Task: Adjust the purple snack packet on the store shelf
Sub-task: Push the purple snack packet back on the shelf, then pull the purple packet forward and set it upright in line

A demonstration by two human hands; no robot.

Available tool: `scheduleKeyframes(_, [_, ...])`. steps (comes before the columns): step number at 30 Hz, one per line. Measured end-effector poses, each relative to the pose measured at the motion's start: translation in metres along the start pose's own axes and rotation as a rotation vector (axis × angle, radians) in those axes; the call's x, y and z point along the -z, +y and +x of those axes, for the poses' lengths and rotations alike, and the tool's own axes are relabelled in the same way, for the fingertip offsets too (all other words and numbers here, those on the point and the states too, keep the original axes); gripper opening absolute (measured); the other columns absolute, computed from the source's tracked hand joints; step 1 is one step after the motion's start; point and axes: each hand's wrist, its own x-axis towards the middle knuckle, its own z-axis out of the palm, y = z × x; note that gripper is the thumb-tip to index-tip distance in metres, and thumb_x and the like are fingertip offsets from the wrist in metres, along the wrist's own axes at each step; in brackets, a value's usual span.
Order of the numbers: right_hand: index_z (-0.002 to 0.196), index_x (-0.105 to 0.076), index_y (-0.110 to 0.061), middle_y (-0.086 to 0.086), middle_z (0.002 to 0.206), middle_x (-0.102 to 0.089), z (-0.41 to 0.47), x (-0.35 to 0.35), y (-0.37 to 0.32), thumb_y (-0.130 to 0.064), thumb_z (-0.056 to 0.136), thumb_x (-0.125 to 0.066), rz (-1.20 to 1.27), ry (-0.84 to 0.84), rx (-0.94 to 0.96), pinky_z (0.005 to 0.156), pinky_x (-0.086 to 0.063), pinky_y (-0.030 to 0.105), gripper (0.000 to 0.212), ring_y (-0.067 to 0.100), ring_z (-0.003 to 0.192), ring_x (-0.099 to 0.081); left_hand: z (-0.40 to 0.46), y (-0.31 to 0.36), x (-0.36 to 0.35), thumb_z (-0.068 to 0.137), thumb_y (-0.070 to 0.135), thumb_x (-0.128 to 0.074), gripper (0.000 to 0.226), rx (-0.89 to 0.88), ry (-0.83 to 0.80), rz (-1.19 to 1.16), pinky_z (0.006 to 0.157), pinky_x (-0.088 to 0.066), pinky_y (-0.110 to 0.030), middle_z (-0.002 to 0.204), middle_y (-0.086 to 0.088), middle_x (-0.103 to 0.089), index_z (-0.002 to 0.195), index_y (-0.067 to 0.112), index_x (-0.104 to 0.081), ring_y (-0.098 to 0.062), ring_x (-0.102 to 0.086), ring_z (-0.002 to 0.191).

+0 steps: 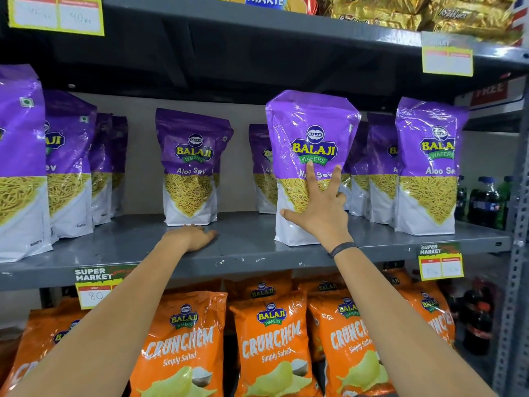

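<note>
A purple Aloo Sev packet (310, 133) stands upright near the front edge of the grey middle shelf (243, 247). My right hand (320, 207) lies flat against its front, fingers spread, thumb out to the left; it presses on the packet without gripping it. Palm down, my left hand (191, 236) rests on the shelf surface, just in front of another purple packet (190, 164) that stands further back. That hand holds nothing.
More purple packets stand at the left (25, 167) and right (429, 164) of the shelf. Orange Crunchem bags (272, 339) fill the shelf below. Gold packets (415, 12) sit above. Dark drink bottles (483, 199) stand at the far right beyond a metal upright.
</note>
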Motion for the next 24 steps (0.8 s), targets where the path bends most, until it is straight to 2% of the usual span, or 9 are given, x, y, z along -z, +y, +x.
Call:
scheduleKeyframes(11, [0.152, 0.0, -0.036, 0.016, 0.159, 0.013, -0.003, -0.003, 0.001, -0.06, 0.071, -0.073, 0.009, 0.038, 0.001, 0.087, -0.05, 0.057, 0.112, 0.048, 0.13, -0.031, -0.003, 0.001, 0.001, 0.093, 0.061, -0.029, 0.073, 0.031, 0.016, -0.012, 0.119, -0.029, -0.046, 0.162, -0.01, -0.03, 0.153, 0.019, -0.032, -0.031, -0.036, 0.144])
scheduleKeyframes(15, [0.152, 0.003, -0.034, 0.018, 0.159, 0.013, -0.005, -0.005, 0.004, -0.069, 0.069, -0.068, 0.055, 0.036, 0.007, 0.09, -0.048, 0.062, 0.115, 0.049, 0.136, -0.024, -0.005, 0.003, 0.0, 0.095, 0.056, -0.027, 0.07, 0.043, 0.044, -0.009, 0.119, -0.03, -0.044, 0.162, -0.012, -0.03, 0.153, 0.017, -0.033, -0.031, -0.035, 0.145])
scheduleKeyframes(19, [0.153, -0.002, -0.032, 0.02, 0.159, 0.01, -0.013, -0.008, -0.002, -0.08, 0.07, -0.053, 0.027, 0.132, 0.004, 0.099, -0.031, 0.072, 0.109, 0.046, 0.144, -0.008, -0.01, 0.003, 0.001, 0.097, 0.055, -0.022, 0.069, 0.025, 0.122, 0.063, 0.118, -0.029, -0.047, 0.162, -0.013, -0.027, 0.152, 0.014, -0.031, -0.032, -0.031, 0.147])
scheduleKeyframes(24, [0.153, -0.016, -0.026, 0.024, 0.159, -0.004, -0.021, -0.012, -0.03, -0.07, 0.084, -0.047, 0.0, 0.344, 0.106, 0.113, -0.018, 0.062, 0.087, 0.042, 0.147, -0.004, -0.017, -0.014, 0.011, 0.099, 0.051, -0.018, 0.068, 0.0, 0.231, 0.211, 0.121, -0.017, -0.051, 0.164, -0.008, -0.023, 0.154, 0.011, -0.026, -0.026, -0.018, 0.152])
